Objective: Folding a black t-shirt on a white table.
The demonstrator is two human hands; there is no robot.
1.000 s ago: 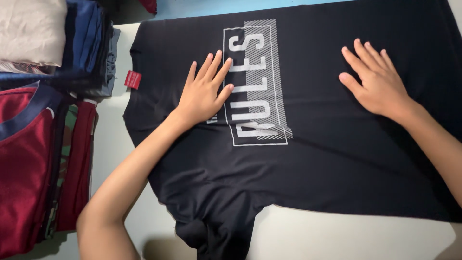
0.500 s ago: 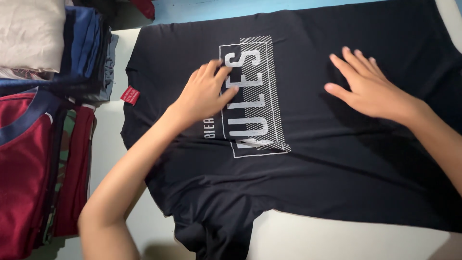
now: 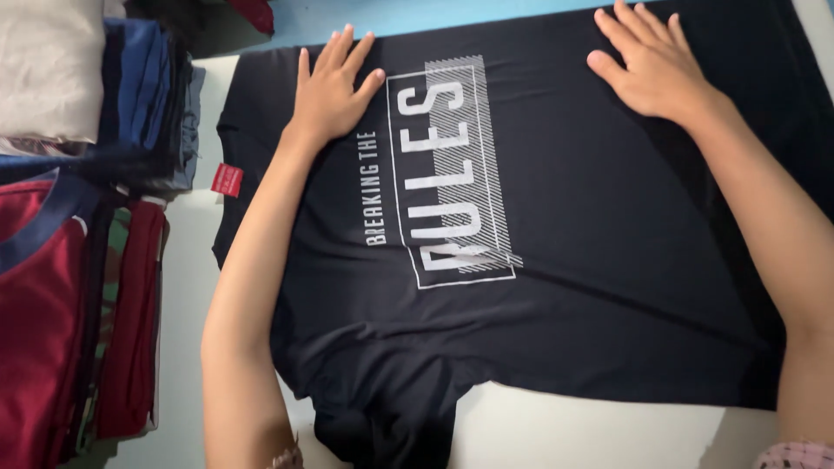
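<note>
at the near edge of the white bench, a sleeve of the black t-shirt lies bunched and rumpled, hanging toward the person. the shirt is spread face up across the bench, its white printed rectangle with lettering running sideways and a small crease near its lower end. a red neck tag sticks out at the collar on the left. beyond that, stacks of folded clothes in maroon, blue and beige sit just beside the collar. farthest out, the left hand and the right hand lie flat, fingers spread, palms down on the cloth near its far edge, gripping nothing. in my judgement, pressing outward with flat palms could drag the thin fabric and push new wrinkles into the print, and the bunched sleeve may stay creased if left under the body.
</note>
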